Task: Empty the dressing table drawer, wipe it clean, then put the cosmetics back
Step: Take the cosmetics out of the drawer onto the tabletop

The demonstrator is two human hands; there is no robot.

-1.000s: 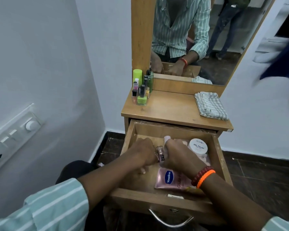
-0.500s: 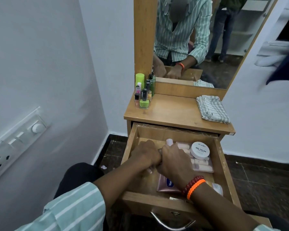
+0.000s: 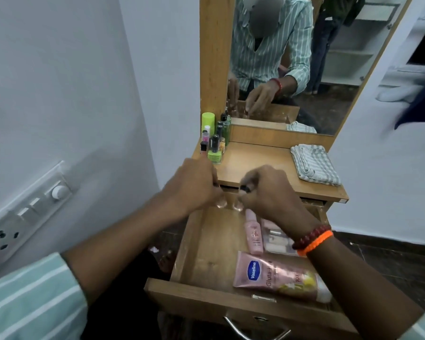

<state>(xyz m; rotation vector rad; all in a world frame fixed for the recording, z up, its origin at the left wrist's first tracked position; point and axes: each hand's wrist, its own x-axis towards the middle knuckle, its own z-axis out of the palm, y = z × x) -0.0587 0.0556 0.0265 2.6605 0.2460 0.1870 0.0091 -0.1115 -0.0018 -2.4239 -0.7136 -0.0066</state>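
Note:
The wooden drawer (image 3: 206, 290) is pulled out below the table top (image 3: 260, 165). My left hand (image 3: 194, 185) and my right hand (image 3: 272, 192) are raised above the drawer's back edge, each closed on a small clear nail polish bottle; the left bottle (image 3: 49, 204)'s base shows under the fingers, and the right bottle (image 3: 238, 204) has a dark cap. In the drawer lie a pink Vaseline tube (image 3: 275, 276), a slim pink tube (image 3: 253, 234) and a pale pack (image 3: 275, 236), partly under my right wrist.
A cluster of nail polish bottles (image 3: 215, 141) stands at the table top's back left corner. A folded striped cloth (image 3: 314, 165) lies at the right. The mirror (image 3: 292, 62) rises behind. A wall with a switch panel (image 3: 27, 212) is close on the left.
Both hands have lifted out of the drawer toward the table top, each carrying a small bottle. The left side of the drawer floor now shows bare wood.

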